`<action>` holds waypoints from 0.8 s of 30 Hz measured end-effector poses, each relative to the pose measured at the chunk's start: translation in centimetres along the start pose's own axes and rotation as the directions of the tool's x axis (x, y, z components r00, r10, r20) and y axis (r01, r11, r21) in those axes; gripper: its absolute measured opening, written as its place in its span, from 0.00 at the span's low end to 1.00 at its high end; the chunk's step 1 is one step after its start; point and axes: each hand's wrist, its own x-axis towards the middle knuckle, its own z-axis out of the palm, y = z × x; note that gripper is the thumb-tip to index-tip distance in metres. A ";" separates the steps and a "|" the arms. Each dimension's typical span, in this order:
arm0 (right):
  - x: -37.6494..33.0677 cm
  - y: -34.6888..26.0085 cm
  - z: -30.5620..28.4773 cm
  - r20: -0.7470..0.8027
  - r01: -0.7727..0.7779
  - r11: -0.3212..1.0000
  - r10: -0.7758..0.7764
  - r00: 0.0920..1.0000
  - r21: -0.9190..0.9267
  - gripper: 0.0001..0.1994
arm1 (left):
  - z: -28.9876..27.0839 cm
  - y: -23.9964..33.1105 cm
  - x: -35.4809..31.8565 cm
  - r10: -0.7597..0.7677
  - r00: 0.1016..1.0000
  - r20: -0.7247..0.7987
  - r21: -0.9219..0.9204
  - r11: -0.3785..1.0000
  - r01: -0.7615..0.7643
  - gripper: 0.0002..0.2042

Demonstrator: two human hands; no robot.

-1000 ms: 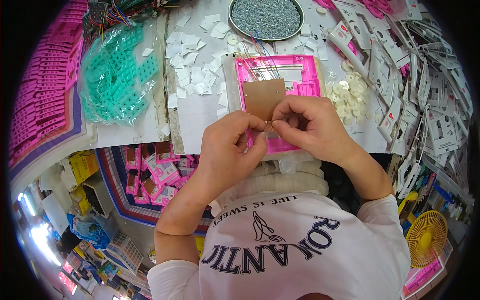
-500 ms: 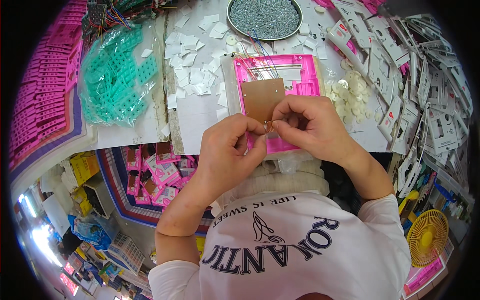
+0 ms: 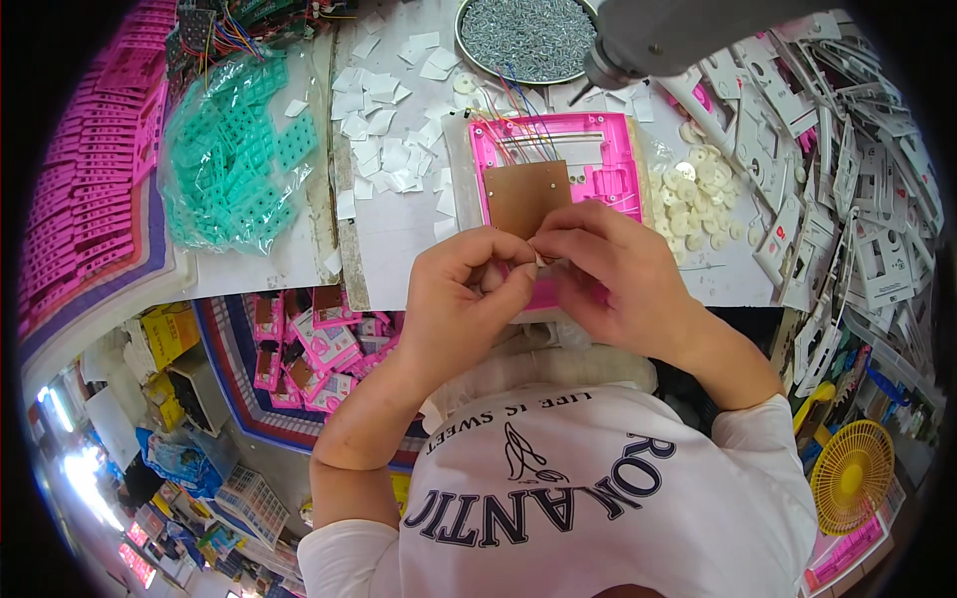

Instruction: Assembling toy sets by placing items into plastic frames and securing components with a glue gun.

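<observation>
A pink plastic housing lies open on the table in front of me. A brown circuit board rests over it, with several thin coloured wires rising from its far edge. My left hand and my right hand meet at the board's near edge. Both are closed in a fingertip pinch on a thin wire, mostly hidden by the fingers. The near part of the housing lies under my hands.
A grey power screwdriver hangs at the upper right beside a round tray of screws. White paper squares, a bag of turquoise parts, cream discs and white panels surround the housing. Pink housings are stacked left.
My right fingers have shifted over the wire and moved closer to my left fingertips, covering more of it. The grey screwdriver has swung into view at the upper right.
</observation>
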 end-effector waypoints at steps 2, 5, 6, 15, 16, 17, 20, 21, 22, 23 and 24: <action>-0.5 -0.2 -0.2 0.023 -0.068 0.991 0.066 0.998 0.114 0.09 | 0.3 0.1 -0.1 0.030 1.000 0.001 0.030 0.999 -0.030 0.03; -1.7 0.8 1.0 -0.061 -0.089 0.971 0.105 0.993 0.223 0.11 | 0.5 0.8 -0.2 0.140 0.990 0.030 0.194 0.970 -0.143 0.03; -2.0 0.9 1.1 -0.060 -0.123 0.963 0.141 0.988 0.241 0.12 | 0.5 0.9 -0.2 0.174 0.984 0.036 0.236 0.956 -0.178 0.03; -2.0 1.0 1.7 -0.047 0.279 0.953 -0.287 0.957 -0.121 0.11 | -2.6 3.4 3.1 -0.401 0.858 0.321 0.021 0.909 0.416 0.07; -2.1 1.0 1.8 -0.041 0.275 0.952 -0.283 0.958 -0.130 0.11 | -2.7 3.4 3.3 -0.386 0.857 0.340 0.044 0.917 0.396 0.07; -2.2 1.1 1.9 -0.045 0.275 0.950 -0.284 0.958 -0.144 0.11 | -2.8 3.5 3.3 -0.372 0.856 0.359 0.066 0.925 0.374 0.07; -2.1 1.4 2.0 -0.020 0.280 0.930 -0.293 0.956 -0.236 0.11 | -3.1 3.2 3.0 -0.067 0.929 0.364 0.381 0.921 -0.082 0.09; -1.8 1.3 1.8 0.011 0.288 0.909 -0.299 0.954 -0.300 0.11 | -2.9 3.1 2.9 0.046 0.929 0.368 0.447 0.867 -0.219 0.09; -1.6 1.3 1.8 0.042 0.295 0.884 -0.301 0.953 -0.364 0.11 | -2.6 3.0 2.8 0.156 0.911 0.381 0.506 0.790 -0.347 0.09; -1.6 1.4 2.1 0.044 0.299 0.876 -0.306 0.951 -0.380 0.11 | -2.4 2.9 2.6 0.262 0.877 0.403 0.558 0.690 -0.462 0.09; -1.6 1.5 2.4 0.047 0.303 0.867 -0.310 0.950 -0.396 0.11 | -2.3 2.5 2.5 0.300 0.863 0.406 0.575 0.651 -0.497 0.08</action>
